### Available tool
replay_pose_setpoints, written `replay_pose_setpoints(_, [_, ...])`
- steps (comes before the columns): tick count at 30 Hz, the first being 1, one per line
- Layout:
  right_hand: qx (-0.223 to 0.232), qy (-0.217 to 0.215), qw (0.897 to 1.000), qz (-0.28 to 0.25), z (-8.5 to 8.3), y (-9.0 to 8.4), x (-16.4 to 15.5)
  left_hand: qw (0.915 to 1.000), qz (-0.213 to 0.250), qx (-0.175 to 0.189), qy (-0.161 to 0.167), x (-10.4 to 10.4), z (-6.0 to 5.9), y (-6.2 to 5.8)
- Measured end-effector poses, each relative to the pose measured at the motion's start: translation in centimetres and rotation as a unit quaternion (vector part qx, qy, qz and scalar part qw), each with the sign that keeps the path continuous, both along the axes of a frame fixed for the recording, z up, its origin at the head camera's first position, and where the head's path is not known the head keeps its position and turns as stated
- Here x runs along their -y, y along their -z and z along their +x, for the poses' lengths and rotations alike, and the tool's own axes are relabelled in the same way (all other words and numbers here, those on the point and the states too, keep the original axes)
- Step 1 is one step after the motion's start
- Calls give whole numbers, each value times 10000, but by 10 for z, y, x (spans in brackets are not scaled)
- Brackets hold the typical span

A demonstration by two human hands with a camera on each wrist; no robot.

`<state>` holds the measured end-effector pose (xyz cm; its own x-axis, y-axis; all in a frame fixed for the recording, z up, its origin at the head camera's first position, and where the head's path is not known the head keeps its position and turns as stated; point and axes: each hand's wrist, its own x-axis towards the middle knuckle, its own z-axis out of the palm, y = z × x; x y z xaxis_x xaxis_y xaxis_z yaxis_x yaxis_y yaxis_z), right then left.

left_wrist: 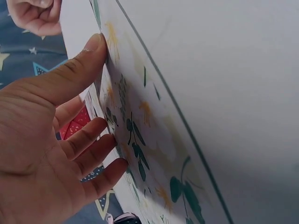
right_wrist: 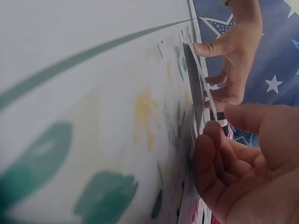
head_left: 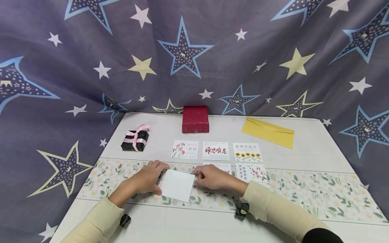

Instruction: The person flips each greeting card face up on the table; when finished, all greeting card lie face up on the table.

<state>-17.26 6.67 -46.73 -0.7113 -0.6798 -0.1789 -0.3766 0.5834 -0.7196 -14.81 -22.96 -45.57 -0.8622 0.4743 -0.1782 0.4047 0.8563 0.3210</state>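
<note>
A blank white square card point(head_left: 177, 185) lies between my two hands over the floral strip of the table. Its edge shows thin in the right wrist view, with a dark shadow beneath it. My right hand point(head_left: 210, 177) pinches the card's far right corner between thumb and curled forefinger. At the card's left side is my left hand point(head_left: 148, 178), thumb near the lower corner and forefinger by the upper one. Seen from the left wrist, its thumb point(left_wrist: 84, 63) and loosely spread fingers point(left_wrist: 96, 154) reach to the edge and the floral surface.
Several printed cards point(head_left: 185, 149) lie in two rows beyond and right of my right hand, which partly covers one. Farther back are a black gift box point(head_left: 135, 140) with pink ribbon, a red box point(head_left: 196, 119) and a yellow envelope point(head_left: 268, 132). A star-patterned curtain point(head_left: 212, 67) borders the table.
</note>
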Motion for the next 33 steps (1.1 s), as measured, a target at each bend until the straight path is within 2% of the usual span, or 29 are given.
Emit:
replay_pose_setpoints(10, [-228, 372, 9974, -567, -2, -1, 13, 9999, 26, -53, -101, -1, 2, -4])
replay_pose_setpoints(12, [-216, 481, 9963, -672, -2, -4, 14, 9998, -55, -155, -100, 0, 1, -4])
replay_pose_setpoints(16, [-64, 656, 9928, -998, -1, -8, 12, 9979, -226, -608, 55, 4, -5, -2])
replay_pose_setpoints(18, [20, 691, 9903, -1204, -2, -8, 11, 9964, -205, -826, 22, 4, -8, -1])
replay_pose_setpoints(23, [171, 771, 9818, -1725, -4, -10, 9, 9926, 166, -1128, -412, 0, -14, -3])
replay_pose_setpoints(27, [302, 817, 9770, -1947, -5, -14, 8, 9896, 499, -1167, -672, -2, -19, -4])
replay_pose_setpoints(30, [329, 848, 9758, -1990, -5, -14, 8, 9866, 961, -1115, -699, -2, -24, -4])
replay_pose_setpoints(33, [353, 878, 9748, -2019, -5, -12, 6, 9831, 1329, -1119, -583, 0, -29, -3])
